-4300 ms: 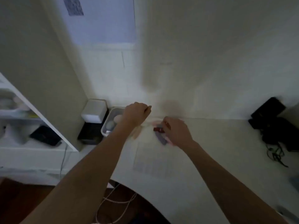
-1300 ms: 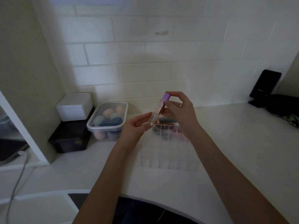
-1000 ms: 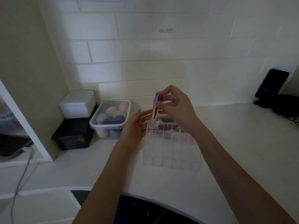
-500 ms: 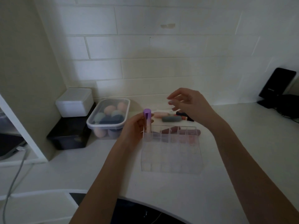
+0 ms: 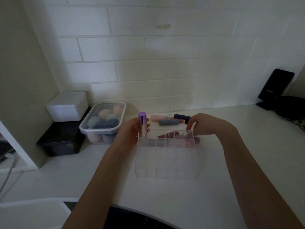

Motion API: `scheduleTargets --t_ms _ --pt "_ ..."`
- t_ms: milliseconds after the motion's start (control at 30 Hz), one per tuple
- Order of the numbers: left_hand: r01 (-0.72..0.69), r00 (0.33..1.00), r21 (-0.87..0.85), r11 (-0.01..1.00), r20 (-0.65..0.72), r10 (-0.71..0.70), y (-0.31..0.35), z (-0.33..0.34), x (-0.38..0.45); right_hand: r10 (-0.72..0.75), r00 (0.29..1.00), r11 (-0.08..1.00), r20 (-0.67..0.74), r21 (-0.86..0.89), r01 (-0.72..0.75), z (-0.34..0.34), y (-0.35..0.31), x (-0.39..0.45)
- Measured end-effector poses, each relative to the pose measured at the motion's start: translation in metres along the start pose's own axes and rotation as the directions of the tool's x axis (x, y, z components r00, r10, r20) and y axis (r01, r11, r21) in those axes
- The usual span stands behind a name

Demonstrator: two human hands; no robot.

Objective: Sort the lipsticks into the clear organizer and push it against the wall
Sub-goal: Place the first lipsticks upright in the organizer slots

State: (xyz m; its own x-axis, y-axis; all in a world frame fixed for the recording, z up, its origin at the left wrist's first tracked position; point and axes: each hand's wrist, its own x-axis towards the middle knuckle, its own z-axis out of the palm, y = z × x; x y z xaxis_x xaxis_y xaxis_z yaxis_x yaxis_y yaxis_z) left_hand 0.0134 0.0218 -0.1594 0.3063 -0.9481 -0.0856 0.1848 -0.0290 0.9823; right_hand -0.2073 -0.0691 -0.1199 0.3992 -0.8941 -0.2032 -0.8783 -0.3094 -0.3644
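Observation:
The clear organizer point(image 5: 166, 159) stands on the white counter. A purple-capped lipstick point(image 5: 142, 123) stands upright in its back-left compartment. My left hand point(image 5: 129, 132) is wrapped around that lipstick at the organizer's left rim. Behind the organizer lie a pink lipstick point(image 5: 156, 118), a grey one point(image 5: 169, 122) and a dark blue one point(image 5: 181, 116). A dark red lipstick point(image 5: 166, 135) shows through the clear back wall. My right hand point(image 5: 204, 123) hangs over the back-right corner, fingers curled down beside the dark blue lipstick, holding nothing that I can see.
A lidded clear tub of makeup sponges point(image 5: 103, 123) sits left of the organizer, next to a white box point(image 5: 66, 106) on a black box point(image 5: 61, 139). The tiled wall point(image 5: 165, 71) rises just behind the loose lipsticks. Black devices point(image 5: 275, 86) stand far right.
My right hand let go of the purple-capped lipstick and dropped to the organizer's back-right corner. The lipstick went down into the back-left compartment with my left hand on it.

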Motion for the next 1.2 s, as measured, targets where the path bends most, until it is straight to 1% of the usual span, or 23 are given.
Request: scheduleTargets --t_ms 33,133,233,333,367,433,467,500,533,567,600,633,667,700,800,900,967,1067,1200 --pt "0.006 1.0 -0.006 1.0 0.009 -0.006 0.0 0.0 -0.001 0.023 0.999 1.0 0.025 -0.018 -0.023 -0.001 0.0 -0.002" --pt "-0.032 0.999 0.01 0.999 0.023 0.031 0.0 0.0 -0.005 0.089 0.992 0.995 0.089 -0.055 -0.085 0.002 -0.003 -0.005" --pt "-0.095 0.995 -0.032 0.995 0.014 0.096 0.0 -0.001 -0.005 0.087 0.994 0.995 0.059 -0.046 -0.085 0.004 -0.006 -0.005" --pt "-0.223 0.975 -0.029 0.974 -0.031 0.222 0.0 -0.005 -0.009 0.083 0.996 0.996 -0.037 0.025 -0.082 -0.005 -0.013 -0.014" --pt "-0.293 0.956 -0.015 0.956 -0.039 0.292 -0.001 -0.005 -0.012 0.067 0.993 0.997 -0.094 0.055 -0.062 -0.011 -0.016 -0.018" --pt "-0.439 0.897 0.073 0.896 -0.024 0.441 -0.003 -0.003 -0.019 0.004 0.972 0.986 -0.233 0.161 0.035 -0.024 -0.023 -0.029" --pt "-0.506 0.855 0.166 0.846 -0.03 0.517 -0.003 -0.001 -0.023 -0.028 0.959 0.967 -0.283 0.235 0.098 -0.029 -0.028 -0.035" --pt "-0.565 0.793 0.303 0.767 -0.054 0.606 -0.003 0.0 -0.026 -0.064 0.952 0.939 -0.3 0.305 0.16 -0.033 -0.033 -0.039" --pt "-0.616 0.696 0.465 0.635 -0.055 0.716 -0.003 0.0 -0.029 -0.107 0.949 0.91 -0.296 0.356 0.213 -0.036 -0.036 -0.042" --pt "-0.652 0.577 0.596 0.469 -0.011 0.817 -0.003 0.0 -0.031 -0.148 0.949 0.891 -0.279 0.378 0.25 -0.037 -0.04 -0.044" --pt "-0.666 0.476 0.674 0.32 0.053 0.878 -0.003 0.0 -0.031 -0.194 0.946 0.88 -0.261 0.379 0.286 -0.037 -0.043 -0.045" --pt "-0.665 0.408 0.718 0.207 0.117 0.906 -0.003 0.0 -0.031 -0.237 0.938 0.87 -0.254 0.374 0.321 -0.037 -0.046 -0.046" --pt "-0.657 0.37 0.743 0.13 0.168 0.914 -0.003 0.0 -0.03 -0.273 0.926 0.855 -0.26 0.377 0.357 -0.035 -0.049 -0.046" --pt "-0.643 0.349 0.762 0.073 0.207 0.914 -0.004 0.0 -0.028 -0.303 0.912 0.83 -0.276 0.393 0.395 -0.034 -0.051 -0.047" --pt "-0.588 0.331 0.808 -0.03 0.275 0.903 -0.005 0.0 -0.025 -0.367 0.875 0.74 -0.315 0.471 0.48 -0.032 -0.058 -0.049" --pt "-0.573 0.303 0.816 -0.076 0.298 0.905 -0.005 -0.001 -0.025 -0.386 0.854 0.674 -0.349 0.526 0.52 -0.03 -0.062 -0.05" --pt "-0.585 0.288 0.808 -0.07 0.287 0.914 -0.004 0.001 -0.027 -0.389 0.848 0.654 -0.359 0.54 0.529 -0.03 -0.064 -0.05" --pt "-0.619 0.286 0.784 -0.05 0.284 0.915 -0.005 0.003 -0.029 -0.397 0.839 0.639 -0.372 0.545 0.543 -0.028 -0.065 -0.049" --pt "-0.634 0.277 0.772 -0.051 0.289 0.916 -0.005 0.001 -0.027 -0.366 0.831 0.55 -0.418 0.624 0.556 -0.025 -0.068 -0.046"
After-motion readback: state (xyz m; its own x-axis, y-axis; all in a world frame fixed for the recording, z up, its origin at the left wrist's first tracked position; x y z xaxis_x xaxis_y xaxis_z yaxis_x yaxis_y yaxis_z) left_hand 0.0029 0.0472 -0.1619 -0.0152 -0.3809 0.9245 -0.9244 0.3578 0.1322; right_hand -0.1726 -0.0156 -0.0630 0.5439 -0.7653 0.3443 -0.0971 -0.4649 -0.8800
